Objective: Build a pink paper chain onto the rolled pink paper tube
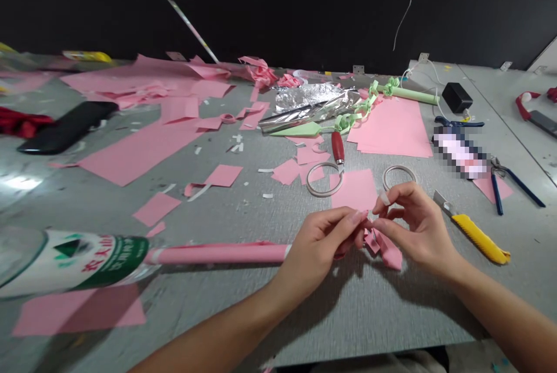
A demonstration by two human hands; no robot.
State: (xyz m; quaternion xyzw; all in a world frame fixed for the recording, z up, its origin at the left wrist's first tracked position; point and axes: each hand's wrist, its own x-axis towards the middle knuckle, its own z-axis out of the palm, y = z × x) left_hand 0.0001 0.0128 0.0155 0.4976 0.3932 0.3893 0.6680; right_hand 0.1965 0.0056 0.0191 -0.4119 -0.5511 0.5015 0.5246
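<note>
Squarely between the two hands sits a small folded pink paper piece (pixel 383 247), held just above the grey table (pixel 270 210). The left hand (pixel 319 242) has its fingers curled in, thumb and forefinger pinched shut on the piece's left end. The right hand (pixel 413 223) is curled the same way, and its fingertips (pixel 378 224) nip the top of the piece while a loose flap hangs below its palm.

A rolled pink paper tube (pixel 217 253) runs away to the left of the left hand. Its end slips behind that hand's heel, so I cannot tell whether it is gripped. At the tube's far end lies a clear bottle (pixel 69 260) with a green and white label.

Just beyond the left hand's knuckles lies a square pink sheet (pixel 353 189), with a tape ring (pixel 324 179) on its left and a red-handled cutter (pixel 338 148) past that. A second tape ring (pixel 398 174) lies just beyond the right hand. A yellow utility knife (pixel 477 235) rests near the right hand's outer side, and blue-handled pliers (pixel 507 183) lie farther out, well apart.
</note>
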